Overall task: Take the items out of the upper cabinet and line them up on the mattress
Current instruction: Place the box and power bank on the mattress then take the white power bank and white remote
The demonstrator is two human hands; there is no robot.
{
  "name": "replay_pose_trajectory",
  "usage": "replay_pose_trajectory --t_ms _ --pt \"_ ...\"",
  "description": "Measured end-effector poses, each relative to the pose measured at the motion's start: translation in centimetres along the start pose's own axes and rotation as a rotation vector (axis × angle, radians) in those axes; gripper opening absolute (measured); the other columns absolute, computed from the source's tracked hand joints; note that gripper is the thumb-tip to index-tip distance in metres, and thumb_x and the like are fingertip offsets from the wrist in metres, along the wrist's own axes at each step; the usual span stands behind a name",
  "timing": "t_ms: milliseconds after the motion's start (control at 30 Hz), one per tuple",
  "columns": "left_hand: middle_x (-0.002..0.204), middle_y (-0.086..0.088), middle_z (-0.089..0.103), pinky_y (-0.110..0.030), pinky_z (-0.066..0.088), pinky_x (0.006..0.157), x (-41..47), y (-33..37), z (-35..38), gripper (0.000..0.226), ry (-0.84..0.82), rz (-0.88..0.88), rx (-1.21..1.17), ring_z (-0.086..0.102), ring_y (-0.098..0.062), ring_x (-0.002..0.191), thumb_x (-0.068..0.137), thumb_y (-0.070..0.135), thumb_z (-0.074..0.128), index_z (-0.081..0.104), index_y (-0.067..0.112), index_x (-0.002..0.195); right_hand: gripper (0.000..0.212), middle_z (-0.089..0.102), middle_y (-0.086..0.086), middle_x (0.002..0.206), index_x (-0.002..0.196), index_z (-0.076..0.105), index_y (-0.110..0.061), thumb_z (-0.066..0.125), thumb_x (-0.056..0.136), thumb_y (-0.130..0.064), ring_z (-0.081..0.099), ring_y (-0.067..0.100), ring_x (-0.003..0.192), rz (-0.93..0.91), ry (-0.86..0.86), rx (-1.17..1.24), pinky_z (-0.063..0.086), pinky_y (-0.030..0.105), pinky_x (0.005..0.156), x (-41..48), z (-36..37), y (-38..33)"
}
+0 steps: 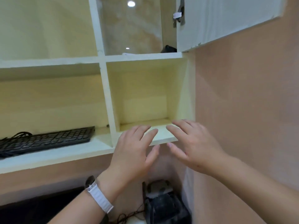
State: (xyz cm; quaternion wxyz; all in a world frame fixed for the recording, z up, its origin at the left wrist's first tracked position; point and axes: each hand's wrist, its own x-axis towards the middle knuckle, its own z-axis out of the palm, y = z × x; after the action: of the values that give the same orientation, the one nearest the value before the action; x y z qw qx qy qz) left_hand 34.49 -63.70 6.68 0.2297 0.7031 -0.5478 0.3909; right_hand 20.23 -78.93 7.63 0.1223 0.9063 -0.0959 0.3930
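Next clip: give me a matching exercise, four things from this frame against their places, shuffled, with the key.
Things:
1 keyboard
2 watch
3 cabinet door
4 small dark object

Places:
A on the left wrist
B upper compartment, right corner
C lower left shelf
D swung open, top right

Pairs: 1-C; 2-A; 3-D; 4-B

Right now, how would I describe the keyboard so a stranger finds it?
Start at the white cabinet on the wall. Its wide lower-left shelf holds the keyboard. It is the only long, flat, black thing there, with a cable bunched at its left end.
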Motion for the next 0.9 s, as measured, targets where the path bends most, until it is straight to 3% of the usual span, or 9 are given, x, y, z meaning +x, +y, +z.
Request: replay_pose_trajectory --t_ms 100,333,467,633,733,833,900 --pt "0.118 -0.005 0.066 -0.037 0.045 0.082 3.5 -0.6 -0.9 0.042 0.072 0.009 0.063 0.058 -0.026 0.108 0.086 0.042 0.053 0.068 0.016 0.116 0.052 0.066 0.010 0.120 0.117 0.067 -0.014 0.044 0.087 -0.050 0.062 0.033 0.106 -0.041 0.091 0.031 0.052 0.040 0.083 3.4 -0.7 2.0" --pt "0.122 -0.004 0.064 -0.044 0.050 0.089 12.3 -3.0 -6.0 0.046 0.235 0.080 0.053 0.058 -0.024 0.113 0.088 0.042 0.052 0.066 0.015 0.122 0.052 0.063 0.012 0.122 0.120 0.065 -0.010 0.045 0.089 -0.047 0.059 0.033 0.111 -0.146 0.290 0.082 0.051 0.041 0.086 11.7 -4.0 4.2" --pt "0.125 0.002 0.061 -0.043 0.047 0.095 17.8 -4.1 -9.6 0.048 0.217 0.087 0.047 0.053 -0.020 0.119 0.087 0.046 0.049 0.062 0.021 0.126 0.054 0.063 0.012 0.120 0.120 0.062 -0.009 0.043 0.089 -0.049 0.058 0.033 0.108 -0.163 0.320 0.076 0.052 0.042 0.085 16.2 -6.2 4.3" --pt "0.134 0.007 0.054 -0.031 0.040 0.101 24.8 -6.1 -12.4 0.043 -0.005 -0.059 0.036 0.047 -0.012 0.126 0.092 0.041 0.053 0.054 0.027 0.132 0.057 0.054 0.002 0.117 0.130 0.050 -0.019 0.034 0.091 -0.057 0.050 0.024 0.108 -0.178 0.118 0.067 0.047 0.041 0.089 21.8 -8.6 4.3" --pt "0.137 0.002 0.053 -0.031 0.041 0.094 27.8 -7.0 -12.9 0.048 -0.250 -0.111 0.194 0.050 -0.017 0.122 0.091 0.042 0.053 0.049 0.027 0.137 0.059 0.049 0.000 0.127 0.136 0.042 -0.024 0.034 0.092 -0.063 0.045 0.022 0.118 -0.121 -0.049 0.029 0.044 0.040 0.094 24.2 -9.1 4.7" --pt "0.137 -0.001 0.054 -0.029 0.039 0.082 29.3 -7.2 -12.3 0.053 -0.503 -0.145 0.283 0.051 -0.019 0.107 0.091 0.045 0.055 0.044 0.029 0.140 0.075 0.046 0.001 0.135 0.144 0.035 -0.025 0.028 0.087 -0.074 0.045 0.023 0.124 -0.075 -0.176 -0.008 0.044 0.043 0.096 25.5 -8.9 5.0" --pt "0.140 -0.002 0.052 -0.029 0.037 0.083 30.0 -7.3 -11.6 0.057 -0.595 -0.163 0.307 0.052 -0.021 0.113 0.091 0.050 0.054 0.041 0.028 0.142 0.086 0.048 0.001 0.135 0.146 0.033 -0.026 0.022 0.081 -0.082 0.046 0.024 0.125 -0.041 -0.235 -0.015 0.044 0.043 0.096 25.9 -8.5 5.2"
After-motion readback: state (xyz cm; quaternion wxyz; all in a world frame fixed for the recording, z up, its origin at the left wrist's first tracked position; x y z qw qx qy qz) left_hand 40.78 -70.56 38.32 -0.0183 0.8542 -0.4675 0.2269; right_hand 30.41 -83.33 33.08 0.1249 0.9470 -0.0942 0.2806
